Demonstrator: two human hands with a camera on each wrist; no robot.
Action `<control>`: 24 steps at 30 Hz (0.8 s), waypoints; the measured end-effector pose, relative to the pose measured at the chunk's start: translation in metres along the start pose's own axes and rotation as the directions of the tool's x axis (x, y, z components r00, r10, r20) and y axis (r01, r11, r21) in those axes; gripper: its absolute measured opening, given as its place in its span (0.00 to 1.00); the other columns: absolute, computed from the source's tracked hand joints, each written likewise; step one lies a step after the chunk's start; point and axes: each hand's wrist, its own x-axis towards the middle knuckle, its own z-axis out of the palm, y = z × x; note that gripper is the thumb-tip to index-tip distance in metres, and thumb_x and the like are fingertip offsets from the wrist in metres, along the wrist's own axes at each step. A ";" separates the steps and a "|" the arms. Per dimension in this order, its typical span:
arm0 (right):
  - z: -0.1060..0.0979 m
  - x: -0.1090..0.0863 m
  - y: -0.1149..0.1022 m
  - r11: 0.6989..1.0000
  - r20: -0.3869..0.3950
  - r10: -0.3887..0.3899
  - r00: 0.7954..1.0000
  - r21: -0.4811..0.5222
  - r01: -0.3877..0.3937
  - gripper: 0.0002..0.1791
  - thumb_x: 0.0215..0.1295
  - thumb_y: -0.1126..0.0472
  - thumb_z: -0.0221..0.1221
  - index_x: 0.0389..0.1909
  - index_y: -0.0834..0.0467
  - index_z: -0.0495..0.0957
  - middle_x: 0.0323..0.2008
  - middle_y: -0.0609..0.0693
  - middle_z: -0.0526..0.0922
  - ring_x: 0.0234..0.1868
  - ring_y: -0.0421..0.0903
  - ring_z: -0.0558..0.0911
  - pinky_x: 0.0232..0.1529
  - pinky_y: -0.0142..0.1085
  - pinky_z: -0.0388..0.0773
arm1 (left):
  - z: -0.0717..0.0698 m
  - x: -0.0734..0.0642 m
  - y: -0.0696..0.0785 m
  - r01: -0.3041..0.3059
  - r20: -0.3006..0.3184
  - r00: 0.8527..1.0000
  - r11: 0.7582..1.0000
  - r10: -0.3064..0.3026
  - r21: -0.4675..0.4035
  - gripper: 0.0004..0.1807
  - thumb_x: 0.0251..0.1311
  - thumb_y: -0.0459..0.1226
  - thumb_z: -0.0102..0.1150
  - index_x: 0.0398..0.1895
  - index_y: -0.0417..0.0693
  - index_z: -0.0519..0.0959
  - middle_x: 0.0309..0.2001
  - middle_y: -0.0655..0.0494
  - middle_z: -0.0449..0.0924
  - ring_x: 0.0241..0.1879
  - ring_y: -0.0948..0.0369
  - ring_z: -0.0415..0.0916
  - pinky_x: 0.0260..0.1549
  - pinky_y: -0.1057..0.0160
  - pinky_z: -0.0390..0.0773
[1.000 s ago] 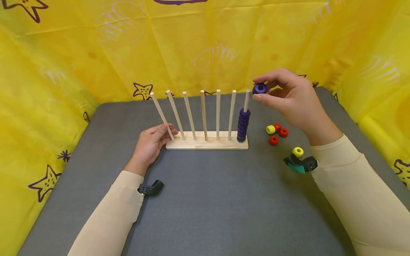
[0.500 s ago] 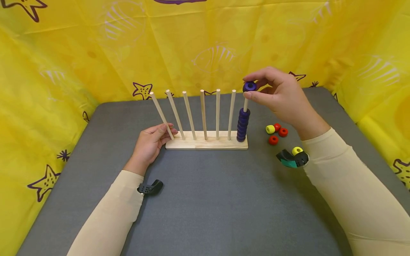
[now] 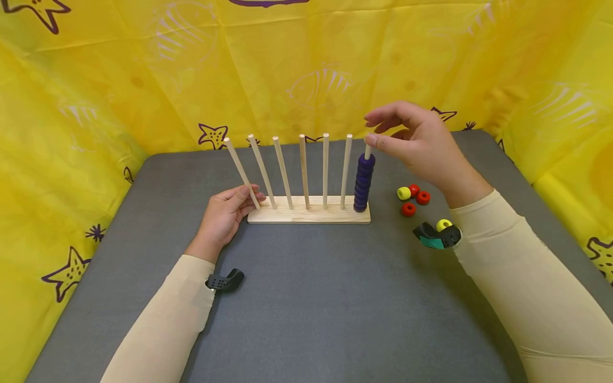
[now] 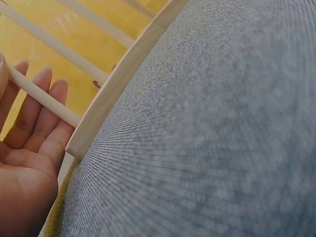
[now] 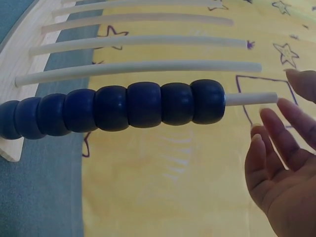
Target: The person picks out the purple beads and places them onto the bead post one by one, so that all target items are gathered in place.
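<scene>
A wooden peg rack (image 3: 308, 216) with a row of upright pegs stands on the grey table. My left hand (image 3: 222, 214) holds its leftmost peg (image 3: 235, 159) low down, thumb in front and fingers behind; the left wrist view shows those fingers (image 4: 37, 106) beside the peg, near the base's end. Purple beads (image 3: 364, 183) are stacked on the rightmost peg, whose bare tip (image 5: 254, 98) pokes out above the top bead (image 5: 208, 101). Around that tip, my right hand (image 3: 423, 146) has thumb and fingers spread apart, with no bead between them.
Right of the rack lie several loose beads: red ones (image 3: 408, 209) and a yellow one (image 3: 404, 193) in a cluster. Another yellow bead (image 3: 443, 224) sits nearer, partly behind the right wrist strap (image 3: 436, 236). A yellow patterned cloth (image 3: 268, 64) hangs behind and beside the table.
My right hand moved left to the rightmost peg with a purple bead and let it go; the bead dropped onto the stack, now one taller. The left hand stayed put.
</scene>
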 end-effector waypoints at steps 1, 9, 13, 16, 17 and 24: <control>0.000 0.000 0.000 1.000 0.002 -0.001 1.000 0.003 0.001 0.15 0.74 0.65 0.71 0.58 0.61 0.86 0.55 0.53 0.86 0.53 0.50 0.81 0.54 0.36 0.80 | 0.000 0.000 0.000 0.001 -0.001 1.000 1.000 -0.001 0.000 0.33 0.84 0.42 0.57 0.67 0.12 0.69 0.48 0.47 0.90 0.53 0.54 0.88 0.56 0.59 0.84; -0.003 -0.002 0.005 1.000 0.019 -0.005 1.000 -0.006 0.005 0.14 0.77 0.64 0.68 0.59 0.61 0.85 0.54 0.54 0.85 0.53 0.50 0.80 0.53 0.35 0.78 | -0.003 0.002 -0.002 0.005 0.007 1.000 1.000 -0.005 -0.013 0.33 0.83 0.43 0.58 0.67 0.13 0.71 0.48 0.46 0.90 0.52 0.53 0.88 0.57 0.58 0.84; -0.007 -0.005 0.010 1.000 0.033 0.006 0.999 -0.026 -0.005 0.13 0.79 0.62 0.66 0.59 0.62 0.85 0.54 0.55 0.85 0.53 0.50 0.80 0.54 0.34 0.78 | -0.005 0.002 0.001 0.005 0.026 1.000 1.000 -0.005 0.005 0.34 0.84 0.46 0.57 0.64 0.14 0.74 0.49 0.44 0.89 0.53 0.52 0.88 0.58 0.57 0.84; -0.012 -0.010 0.017 0.998 0.046 0.042 0.998 -0.057 -0.040 0.14 0.82 0.59 0.64 0.61 0.61 0.84 0.55 0.53 0.85 0.53 0.49 0.81 0.53 0.33 0.78 | -0.007 0.000 0.007 0.006 0.031 0.999 0.994 -0.009 0.107 0.34 0.84 0.50 0.55 0.62 0.18 0.78 0.52 0.39 0.88 0.54 0.50 0.87 0.58 0.56 0.84; -0.014 -0.012 0.019 0.996 0.054 0.059 0.997 -0.072 -0.055 0.15 0.82 0.58 0.64 0.62 0.61 0.84 0.56 0.54 0.85 0.54 0.48 0.81 0.54 0.33 0.78 | -0.009 -0.002 0.010 0.009 0.031 0.999 0.988 -0.014 0.155 0.34 0.85 0.51 0.54 0.62 0.20 0.79 0.53 0.37 0.87 0.55 0.49 0.87 0.58 0.56 0.84; -0.029 -0.022 0.043 0.952 0.201 0.136 0.970 -0.298 -0.072 0.25 0.85 0.51 0.60 0.73 0.60 0.77 0.65 0.58 0.80 0.64 0.57 0.77 0.65 0.52 0.76 | -0.026 -0.015 0.038 0.045 0.009 0.998 0.799 -0.063 0.600 0.31 0.84 0.55 0.54 0.63 0.35 0.85 0.58 0.40 0.87 0.61 0.46 0.82 0.67 0.46 0.77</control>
